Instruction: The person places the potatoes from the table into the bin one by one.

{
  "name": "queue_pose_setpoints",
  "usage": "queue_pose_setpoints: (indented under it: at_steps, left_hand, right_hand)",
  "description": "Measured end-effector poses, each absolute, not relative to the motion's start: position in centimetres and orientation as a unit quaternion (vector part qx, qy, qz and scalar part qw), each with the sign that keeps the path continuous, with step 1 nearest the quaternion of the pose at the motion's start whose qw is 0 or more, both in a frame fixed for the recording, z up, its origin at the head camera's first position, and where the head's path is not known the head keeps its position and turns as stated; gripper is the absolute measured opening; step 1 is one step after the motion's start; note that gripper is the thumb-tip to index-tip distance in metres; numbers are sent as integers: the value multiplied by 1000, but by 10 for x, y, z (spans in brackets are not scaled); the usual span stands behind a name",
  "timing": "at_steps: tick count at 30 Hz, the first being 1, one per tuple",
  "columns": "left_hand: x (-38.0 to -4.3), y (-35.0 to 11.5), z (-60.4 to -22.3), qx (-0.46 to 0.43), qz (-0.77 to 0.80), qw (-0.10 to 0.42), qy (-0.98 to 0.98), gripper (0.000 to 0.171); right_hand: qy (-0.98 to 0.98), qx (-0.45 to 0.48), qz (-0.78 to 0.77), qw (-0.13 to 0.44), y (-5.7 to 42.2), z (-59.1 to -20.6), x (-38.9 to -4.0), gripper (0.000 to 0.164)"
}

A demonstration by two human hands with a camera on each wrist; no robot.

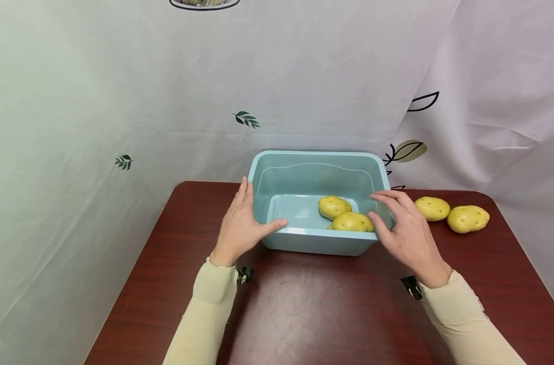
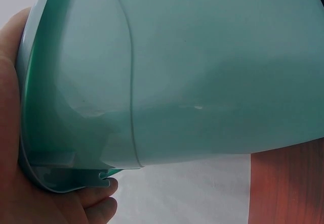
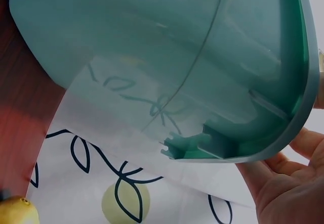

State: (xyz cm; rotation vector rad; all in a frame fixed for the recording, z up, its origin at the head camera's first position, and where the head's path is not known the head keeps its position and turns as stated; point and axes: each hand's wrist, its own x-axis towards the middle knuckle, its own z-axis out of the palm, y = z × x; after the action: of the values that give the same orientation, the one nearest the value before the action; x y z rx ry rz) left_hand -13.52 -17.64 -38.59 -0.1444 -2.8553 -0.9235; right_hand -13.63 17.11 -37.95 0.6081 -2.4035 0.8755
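Note:
A light blue plastic bin (image 1: pixel 320 242) stands at the far side of the table, seen from above. Inside it, towards the right, a yellow potato (image 1: pixel 334 207) lies behind another potato (image 1: pixel 351 222), which the front wall partly hides. My left hand (image 1: pixel 240 223) is at the bin's left front corner, fingers extended along the side and thumb over the front rim. In the left wrist view its fingertips (image 2: pixel 101 210) show beyond the rim. My right hand (image 1: pixel 409 235) is at the right front corner, fingers and thumb spread apart over the rim.
Two more potatoes, one potato (image 1: pixel 432 208) and a second potato (image 1: pixel 468 219), lie on the dark red table (image 1: pixel 304 304) right of the bin. A pale cloth (image 1: pixel 304 76) with leaf prints hangs close behind the bin and along the sides.

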Motion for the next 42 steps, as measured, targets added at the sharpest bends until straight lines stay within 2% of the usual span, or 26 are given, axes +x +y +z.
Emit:
queue_pose_setpoints:
  at_steps: [30,42]
  left_hand:
    - [-134,-176,-385,-46,-312,69,-947,129]
    - [-134,-176,-385,-45,-312,70,-946,130]
  right_hand:
    - [-883,187,324,284,195,-378,-137,37]
    - [-889,174,319,278,206,-379,-138,38]
